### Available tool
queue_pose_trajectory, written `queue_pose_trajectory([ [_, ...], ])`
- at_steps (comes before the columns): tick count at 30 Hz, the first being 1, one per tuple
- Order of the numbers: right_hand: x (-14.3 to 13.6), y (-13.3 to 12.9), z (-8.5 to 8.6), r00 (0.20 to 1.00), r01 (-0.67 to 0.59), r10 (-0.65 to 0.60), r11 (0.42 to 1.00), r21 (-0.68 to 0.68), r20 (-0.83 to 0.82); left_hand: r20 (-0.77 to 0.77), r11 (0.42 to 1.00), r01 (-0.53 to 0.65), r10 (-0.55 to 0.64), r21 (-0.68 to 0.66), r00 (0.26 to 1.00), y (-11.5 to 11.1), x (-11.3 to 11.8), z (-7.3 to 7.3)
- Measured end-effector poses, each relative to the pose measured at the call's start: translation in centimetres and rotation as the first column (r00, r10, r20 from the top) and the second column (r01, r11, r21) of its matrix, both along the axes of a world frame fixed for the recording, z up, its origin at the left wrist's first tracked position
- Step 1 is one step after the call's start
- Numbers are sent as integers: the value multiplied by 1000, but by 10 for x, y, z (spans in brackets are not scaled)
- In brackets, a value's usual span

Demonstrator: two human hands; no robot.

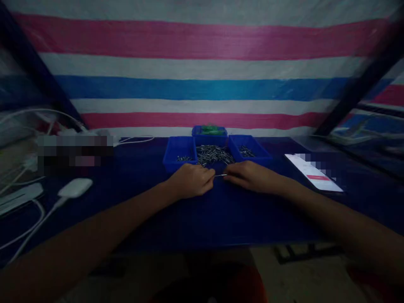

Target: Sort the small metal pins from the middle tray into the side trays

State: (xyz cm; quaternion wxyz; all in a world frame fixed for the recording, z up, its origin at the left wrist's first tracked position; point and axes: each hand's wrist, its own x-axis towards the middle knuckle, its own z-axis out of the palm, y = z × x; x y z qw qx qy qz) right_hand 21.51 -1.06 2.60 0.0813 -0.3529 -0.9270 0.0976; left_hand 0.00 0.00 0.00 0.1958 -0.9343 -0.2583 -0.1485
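Observation:
Just above the blue table, a thin metal pin spans the gap between my two hands. My left hand is closed, with thumb and fingers pinching the pin's left end. The other end sits in the closed fingertips of my right hand. Its exact kind is too small and dark to make out. Right behind the hands lies a loose pile of small metal pins. A blue bin on the left and a blue bin on the right flank the pile, each with similar metal pieces inside.
Behind the pile stands another blue bin with green material in it. A lit phone lies at the right. White cables and a white charger occupy the left side. Striped sheeting hangs behind the table.

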Motion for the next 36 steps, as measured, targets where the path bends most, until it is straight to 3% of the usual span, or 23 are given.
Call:
queue_pose_trajectory([
  [8,3,1,0,1000,-14,15,999,43,-24,-9,1000,5,-5,-18,1000,0,2,3],
  [23,-1,-1,1,1000,-7,7,1000,-7,15,-16,999,-28,28,-42,999,-1,1,5],
  [30,0,-1,0,1000,-6,6,1000,-15,-12,-43,997,54,-57,-59,997,1,-1,2],
  [36,2,-1,-1,1000,-6,6,1000,-27,-18,-50,998,58,-59,-31,997,2,0,0],
])
